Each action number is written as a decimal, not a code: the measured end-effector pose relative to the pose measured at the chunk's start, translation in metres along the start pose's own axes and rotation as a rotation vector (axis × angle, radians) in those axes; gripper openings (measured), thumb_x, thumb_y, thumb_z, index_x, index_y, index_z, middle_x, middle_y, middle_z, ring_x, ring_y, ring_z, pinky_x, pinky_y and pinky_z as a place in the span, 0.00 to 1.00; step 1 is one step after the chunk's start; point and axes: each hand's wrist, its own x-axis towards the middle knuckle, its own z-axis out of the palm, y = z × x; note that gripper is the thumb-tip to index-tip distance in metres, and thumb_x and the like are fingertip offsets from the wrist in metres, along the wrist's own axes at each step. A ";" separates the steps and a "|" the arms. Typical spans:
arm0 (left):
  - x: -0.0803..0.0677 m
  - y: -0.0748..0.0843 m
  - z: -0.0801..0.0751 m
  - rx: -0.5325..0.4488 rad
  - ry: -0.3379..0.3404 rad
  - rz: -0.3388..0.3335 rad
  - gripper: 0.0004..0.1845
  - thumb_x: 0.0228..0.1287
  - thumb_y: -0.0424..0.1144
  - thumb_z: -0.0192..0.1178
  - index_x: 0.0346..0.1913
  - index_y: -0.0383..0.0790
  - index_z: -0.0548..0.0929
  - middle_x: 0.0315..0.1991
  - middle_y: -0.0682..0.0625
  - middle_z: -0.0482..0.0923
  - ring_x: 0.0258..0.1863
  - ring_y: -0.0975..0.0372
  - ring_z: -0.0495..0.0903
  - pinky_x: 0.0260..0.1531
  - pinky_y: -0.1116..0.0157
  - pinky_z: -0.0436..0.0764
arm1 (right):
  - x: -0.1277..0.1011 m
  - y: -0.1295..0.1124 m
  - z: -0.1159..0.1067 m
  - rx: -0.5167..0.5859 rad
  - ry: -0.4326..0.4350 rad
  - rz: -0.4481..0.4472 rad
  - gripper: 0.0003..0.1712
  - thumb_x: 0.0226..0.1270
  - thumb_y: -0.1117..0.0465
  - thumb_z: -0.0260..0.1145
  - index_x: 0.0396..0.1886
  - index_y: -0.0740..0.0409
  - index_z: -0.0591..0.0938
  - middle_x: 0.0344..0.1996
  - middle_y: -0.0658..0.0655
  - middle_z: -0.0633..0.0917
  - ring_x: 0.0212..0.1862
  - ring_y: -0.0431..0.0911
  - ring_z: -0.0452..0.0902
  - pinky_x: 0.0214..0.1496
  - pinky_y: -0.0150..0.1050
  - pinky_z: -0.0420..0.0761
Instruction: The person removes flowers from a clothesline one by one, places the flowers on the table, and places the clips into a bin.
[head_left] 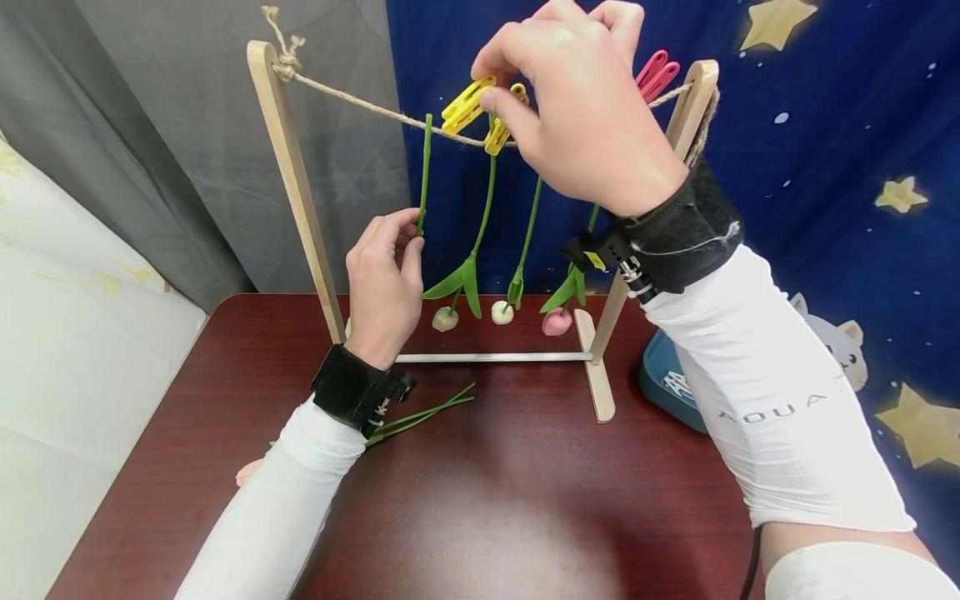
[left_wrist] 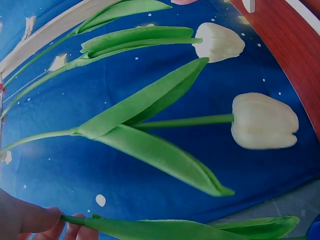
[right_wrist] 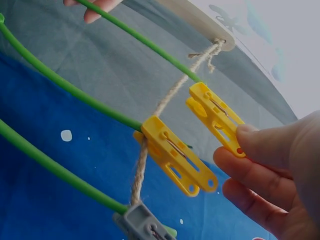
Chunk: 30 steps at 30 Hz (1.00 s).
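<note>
My left hand pinches the green stem of an artificial tulip held head down, its cut end at the rope. In the left wrist view its leaf runs along the bottom edge, with a bit of blue bloom at the corner. Between thumb and finger, my right hand holds a yellow clothespin by its handle end, the tip right at that stem's end. Beside it, another yellow clothespin and a grey clothespin fasten stems to the rope.
White tulips and a pink tulip hang from the rope between wooden posts. Pink clothespins sit near the right post. Loose stems lie on the table, left of a blue container.
</note>
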 end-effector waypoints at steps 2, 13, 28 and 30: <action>-0.002 0.002 -0.003 -0.002 0.002 0.005 0.13 0.76 0.25 0.61 0.59 0.30 0.85 0.44 0.39 0.83 0.42 0.52 0.82 0.43 0.58 0.81 | -0.003 0.002 -0.002 -0.001 0.018 0.000 0.22 0.83 0.49 0.61 0.61 0.59 0.86 0.56 0.60 0.87 0.66 0.55 0.72 0.72 0.57 0.48; -0.018 0.011 -0.021 0.040 -0.035 0.033 0.14 0.75 0.24 0.62 0.59 0.31 0.85 0.43 0.40 0.83 0.41 0.53 0.81 0.43 0.56 0.81 | -0.040 0.006 -0.008 0.041 0.131 -0.030 0.23 0.82 0.48 0.63 0.64 0.58 0.85 0.56 0.59 0.87 0.64 0.57 0.70 0.66 0.58 0.48; -0.057 0.021 -0.052 0.211 -0.183 0.086 0.15 0.75 0.23 0.61 0.59 0.32 0.86 0.48 0.41 0.84 0.47 0.52 0.83 0.47 0.55 0.84 | -0.127 0.020 -0.013 0.104 0.249 0.066 0.21 0.67 0.59 0.75 0.57 0.64 0.87 0.46 0.64 0.89 0.54 0.60 0.73 0.63 0.52 0.53; -0.063 0.022 -0.056 0.240 -0.203 0.094 0.15 0.74 0.23 0.62 0.59 0.32 0.86 0.47 0.41 0.84 0.46 0.51 0.82 0.47 0.55 0.84 | -0.139 0.026 -0.013 0.098 0.238 0.095 0.21 0.66 0.59 0.74 0.56 0.64 0.87 0.45 0.64 0.88 0.54 0.59 0.73 0.62 0.53 0.54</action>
